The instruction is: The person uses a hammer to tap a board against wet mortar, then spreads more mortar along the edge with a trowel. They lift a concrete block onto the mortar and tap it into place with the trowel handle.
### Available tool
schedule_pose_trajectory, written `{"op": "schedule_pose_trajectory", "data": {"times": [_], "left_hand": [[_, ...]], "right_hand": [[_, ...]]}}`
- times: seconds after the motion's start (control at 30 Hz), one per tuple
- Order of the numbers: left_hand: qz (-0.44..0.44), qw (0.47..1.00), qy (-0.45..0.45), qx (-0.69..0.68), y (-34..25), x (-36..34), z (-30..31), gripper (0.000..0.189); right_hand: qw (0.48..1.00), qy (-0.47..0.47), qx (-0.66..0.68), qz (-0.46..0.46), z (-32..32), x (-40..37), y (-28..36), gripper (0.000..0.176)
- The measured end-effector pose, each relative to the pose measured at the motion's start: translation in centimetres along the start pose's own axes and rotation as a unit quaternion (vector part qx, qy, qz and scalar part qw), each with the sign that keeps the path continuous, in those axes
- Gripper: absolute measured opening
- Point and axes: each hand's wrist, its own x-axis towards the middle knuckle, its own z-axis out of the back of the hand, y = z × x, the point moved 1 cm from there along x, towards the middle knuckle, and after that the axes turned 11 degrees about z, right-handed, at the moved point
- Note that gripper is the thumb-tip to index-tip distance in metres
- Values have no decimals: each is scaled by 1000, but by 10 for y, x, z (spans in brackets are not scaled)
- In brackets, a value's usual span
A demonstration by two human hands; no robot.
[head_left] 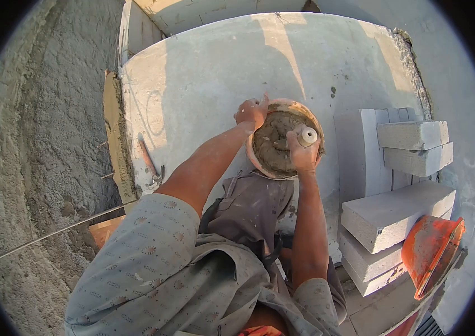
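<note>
A round, mortar-smeared bucket (254, 155) stands in front of me, with wet grey mortar (272, 140) inside it. My left hand (252, 112) is closed on the bucket's upper left rim. Over the right side of the mortar, my right hand (301, 152) is wrapped round the handle of what looks like a trowel (308, 135). The handle's round end points up at me, while the blade is hidden below my hand and in the mortar.
White lightweight blocks (397, 210) are stacked on the right, and an orange tub (425, 249) lies tilted against them. A hammer (150, 165) rests near the left edge of the pale slab (215, 73). Rough grey wall or ground (36, 140) lies beyond that edge.
</note>
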Motion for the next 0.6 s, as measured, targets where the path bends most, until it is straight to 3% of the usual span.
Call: {"op": "schedule_pose_trajectory", "data": {"times": [0.07,0.2,0.3,0.33,0.37,0.43,0.47,0.57,0.6], "left_hand": [[11,1000,10,8,8,-3,0,63],[19,999,40,4,2,-11,8,65],[18,999,41,3,5,-7,5,65],[17,999,41,4,0,-5,8,65],[11,999,35,-1,-6,-1,10,65],[17,999,40,4,-1,-10,12,66],[22,999,43,8,0,-12,11,66],[22,999,34,10,-6,-11,12,67],[18,1000,21,8,-5,-12,11,67]], "right_hand": [[979,0,143,-142,14,35,78,16],[950,-127,284,-3,29,29,97,17],[986,-72,146,-43,9,-35,12,16],[1000,3,6,-21,10,-27,11,16],[997,-8,65,-41,14,-17,6,15],[978,-26,175,-106,33,27,83,14],[977,-48,191,-75,39,34,112,16],[945,-151,290,11,27,10,86,18],[952,-142,270,-11,16,-14,49,17]]}}
